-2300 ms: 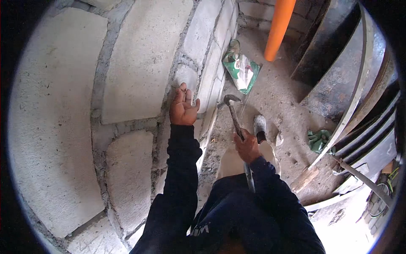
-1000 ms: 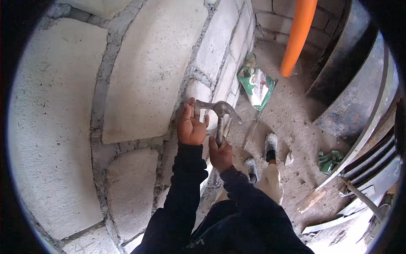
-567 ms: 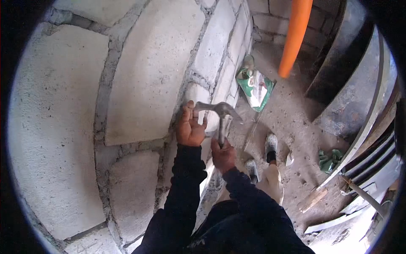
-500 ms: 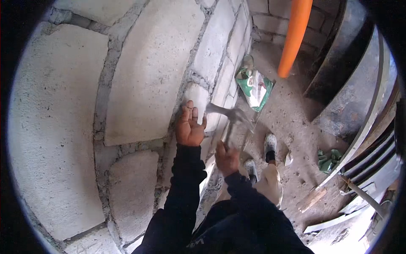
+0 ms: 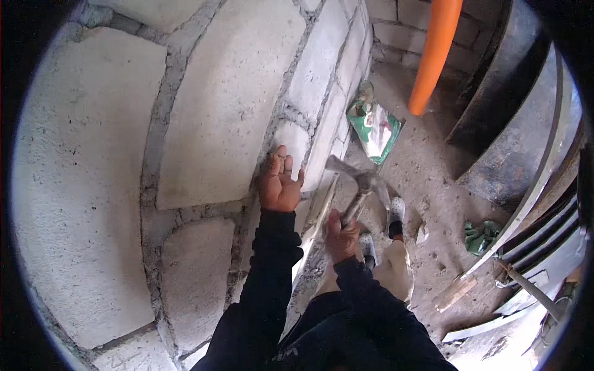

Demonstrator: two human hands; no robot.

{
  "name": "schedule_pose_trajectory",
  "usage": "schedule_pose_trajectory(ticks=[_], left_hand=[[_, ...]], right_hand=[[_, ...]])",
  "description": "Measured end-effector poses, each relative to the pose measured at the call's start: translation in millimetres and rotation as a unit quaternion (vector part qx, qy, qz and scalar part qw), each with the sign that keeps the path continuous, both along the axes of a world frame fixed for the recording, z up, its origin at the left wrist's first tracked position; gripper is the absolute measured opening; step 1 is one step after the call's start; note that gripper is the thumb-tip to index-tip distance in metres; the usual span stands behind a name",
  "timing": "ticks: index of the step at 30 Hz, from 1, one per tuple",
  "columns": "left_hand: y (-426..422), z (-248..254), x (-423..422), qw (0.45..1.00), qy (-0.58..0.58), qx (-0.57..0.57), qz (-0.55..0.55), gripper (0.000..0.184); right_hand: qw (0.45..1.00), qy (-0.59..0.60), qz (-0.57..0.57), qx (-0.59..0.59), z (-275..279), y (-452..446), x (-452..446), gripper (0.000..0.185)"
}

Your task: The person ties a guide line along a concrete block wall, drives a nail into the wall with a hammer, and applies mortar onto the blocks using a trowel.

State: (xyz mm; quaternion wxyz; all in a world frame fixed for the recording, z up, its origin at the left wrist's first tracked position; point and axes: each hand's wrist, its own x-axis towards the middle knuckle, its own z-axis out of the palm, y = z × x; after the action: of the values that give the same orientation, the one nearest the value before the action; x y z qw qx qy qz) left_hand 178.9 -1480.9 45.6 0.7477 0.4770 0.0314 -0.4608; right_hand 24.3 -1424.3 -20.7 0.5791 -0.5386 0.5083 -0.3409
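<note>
At mid-frame, the right hand (image 5: 342, 238) grips a hammer (image 5: 357, 202) slanting up-right, its head (image 5: 366, 180) right of the half-curled left hand (image 5: 281, 190), whose hold I cannot tell.

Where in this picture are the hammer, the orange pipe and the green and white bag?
Hammer (image 5: 366, 181): head camera view, on its metal head.
Orange pipe (image 5: 436, 57): head camera view, halfway along its visible length.
Green and white bag (image 5: 375, 131): head camera view, near its middle.

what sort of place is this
Likely a building site: an unplastered pale block wall with grey mortar joints, a rough, dusty grey-brown floor, and a grey metal hammer in the right hand.
</note>
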Motion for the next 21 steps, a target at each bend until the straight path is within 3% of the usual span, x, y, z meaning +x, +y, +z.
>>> schedule_pose_trajectory(ticks=[1,2,4,6,8,11,12,13,15,16,18,20,21], left_hand=[[-1.4,2.8,-0.1,1.0,0.002,0.009,0.006,0.047],[-5.1,8.9,-1.9,1.0,0.004,0.016,0.011,0.048],[1.1,9.1,-6.6,0.999,0.019,0.032,0.02,0.047],[-3.9,5.5,1.3,0.999,0.034,0.031,0.019,0.044],[-3.0,4.5,4.4,1.0,0.016,0.018,0.002,0.042],[-5.9,3.7,1.7,0.999,0.018,0.026,0.02,0.039],[-3.6,6.1,-0.1,0.999,0.016,0.026,0.018,0.039],[-3.1,6.9,-1.5,0.999,0.015,0.024,0.014,0.039],[-3.8,3.9,1.5,0.999,0.039,0.011,0.032,0.046],[-2.2,4.8,0.9,0.998,0.05,0.006,0.041,0.049],[-6.6,9.3,-0.2,0.999,0.034,0.008,0.032,0.047],[0.6,8.7,-4.3,0.999,0.031,0.025,0.031,0.044],[-0.8,7.6,-2.9,0.999,0.03,0.028,0.029,0.043]], right_hand=[[0.995,0.04,0.015,-0.093,-37.7,16.3,8.1,0.032],[0.987,0.078,0.037,-0.136,-40.7,17.6,18.7,0.033],[0.999,0.016,0.04,-0.005,6.6,-4.8,41.1,0.034],[0.998,0.002,0.041,0.044,29.6,-18.4,31.0,0.033],[0.993,0.036,0.044,0.101,17.9,-17.8,25.0,0.031],[0.989,-0.085,0.003,0.124,5.8,-2.2,2.2,0.03],[0.993,-0.048,-0.022,0.109,-15.4,8.8,9.6,0.028],[1.0,-0.014,0.018,-0.01,-19.5,9.1,16.3,0.028],[0.962,0.057,0.097,-0.247,-23.6,0.5,35.8,0.028],[0.995,0.034,0.056,0.078,21.2,-14.6,39.1,0.028],[0.999,0.012,0.045,0.004,13.6,-21.1,31.0,0.032],[0.998,0.006,0.019,0.068,9.4,-10.2,17.9,0.033],[0.994,0.084,0.026,-0.061,-5.7,-2.4,12.7,0.033]])
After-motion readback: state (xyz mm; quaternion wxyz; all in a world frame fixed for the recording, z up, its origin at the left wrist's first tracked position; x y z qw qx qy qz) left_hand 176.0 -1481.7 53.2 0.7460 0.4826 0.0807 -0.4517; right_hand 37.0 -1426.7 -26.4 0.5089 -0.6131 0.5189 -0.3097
